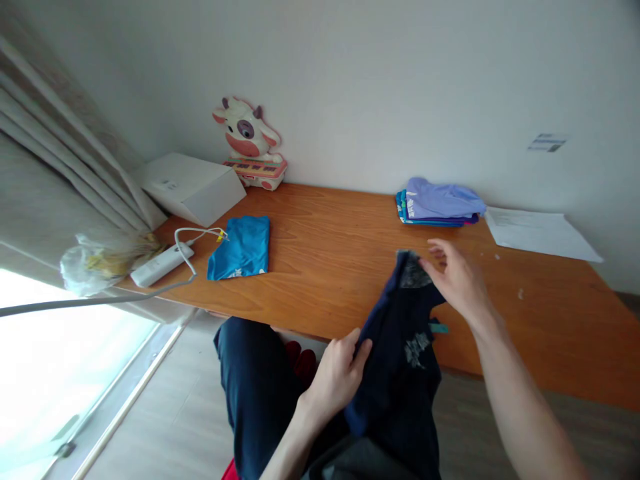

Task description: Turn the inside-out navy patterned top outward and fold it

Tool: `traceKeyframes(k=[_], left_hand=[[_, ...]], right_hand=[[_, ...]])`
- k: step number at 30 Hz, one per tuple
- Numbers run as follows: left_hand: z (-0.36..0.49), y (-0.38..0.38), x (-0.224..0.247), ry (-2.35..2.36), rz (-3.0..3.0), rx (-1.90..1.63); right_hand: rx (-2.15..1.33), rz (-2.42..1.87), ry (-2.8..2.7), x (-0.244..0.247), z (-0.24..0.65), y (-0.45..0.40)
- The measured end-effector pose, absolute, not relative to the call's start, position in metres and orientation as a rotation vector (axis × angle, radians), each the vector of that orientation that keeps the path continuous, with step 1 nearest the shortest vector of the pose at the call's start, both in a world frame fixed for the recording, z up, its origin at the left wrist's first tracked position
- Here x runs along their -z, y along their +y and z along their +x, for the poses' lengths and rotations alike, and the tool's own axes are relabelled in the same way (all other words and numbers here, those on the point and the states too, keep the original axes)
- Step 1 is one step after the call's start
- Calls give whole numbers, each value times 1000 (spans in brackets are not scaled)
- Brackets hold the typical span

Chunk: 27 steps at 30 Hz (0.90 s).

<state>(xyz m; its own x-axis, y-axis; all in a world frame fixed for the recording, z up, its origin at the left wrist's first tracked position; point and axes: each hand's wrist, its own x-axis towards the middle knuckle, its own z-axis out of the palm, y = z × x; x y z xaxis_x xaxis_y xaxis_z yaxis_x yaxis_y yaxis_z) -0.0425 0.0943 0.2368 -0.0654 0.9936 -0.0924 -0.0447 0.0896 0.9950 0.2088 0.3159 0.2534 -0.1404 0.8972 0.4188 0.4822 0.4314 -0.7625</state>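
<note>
My left hand [337, 367] and right hand [460, 277] are bare, like my forearms [520, 387]; I wear dark navy trousers [255, 393], with dark grey cloth [373, 461] at my waist.

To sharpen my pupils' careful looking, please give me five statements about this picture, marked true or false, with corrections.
1. The left hand holds a dark navy cloth garment. True.
2. A bright blue folded cloth lies at the right end of the brown wooden table. False: it lies towards the left end.
3. A light purple cloth tops the folded stack. True.
4. A white plastic power strip sits on the white box. False: it lies in front of it.
5. A cow-shaped toy stands beside the box. True.
</note>
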Motion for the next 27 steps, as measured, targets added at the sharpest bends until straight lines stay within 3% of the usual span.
traceKeyframes(k=[8,14,17,22,27], left_hand=[[-23,41,-178,1055,617,-1168],[-41,48,-172,890,620,-960],[-40,54,-170,893,569,-982],[-29,53,-177,817,606,-1129],[-35,45,-180,924,666,-1251]], right_hand=[[-723,-1382,-1886,-174,218,195],[-208,-1610,-1770,-133,245,140],[-131,-1653,-1846,-129,252,141],[-579,-1519,-1882,-133,247,155],[-920,-1386,-1414,-134,225,163]])
